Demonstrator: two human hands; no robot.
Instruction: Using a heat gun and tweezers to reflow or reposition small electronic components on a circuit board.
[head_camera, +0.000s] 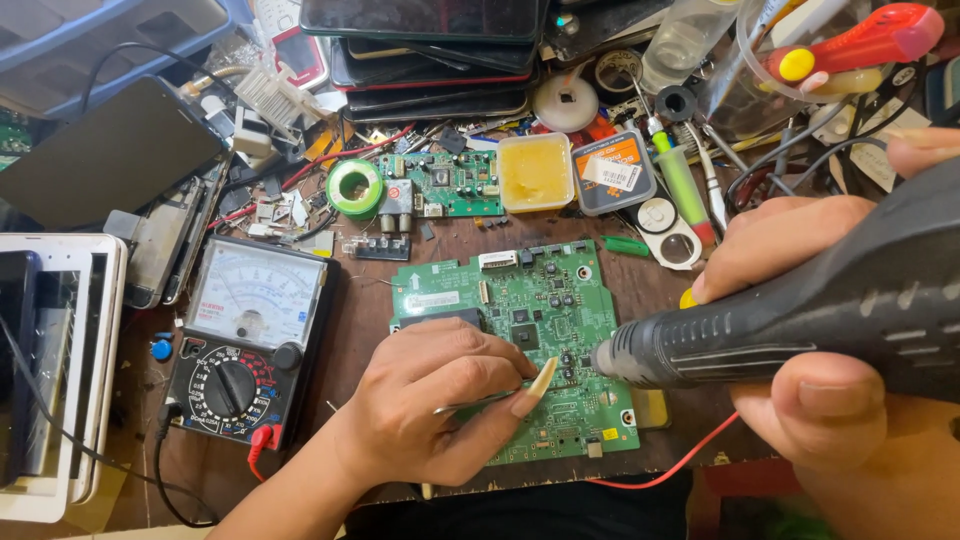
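Tweezers (478, 403) are pinched in the left hand (430, 410) over the board (520, 340); the heat gun (780, 320), gripped by the right hand (830, 330), is aimed there, apparently mid-rework; steady heating is called for.

An electronics repair workbench, plainly: a cluttered wooden table (370, 330) crowded with bare green circuit boards (520, 340), an analog multimeter (245, 340) with its leads, a spool of solder (355, 187), a tub of flux (536, 172), stacked phones (430, 60), and loose screwdrivers (860, 45).

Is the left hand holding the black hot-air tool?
No, the right hand grips the black hot-air tool; the left hand holds tweezers.
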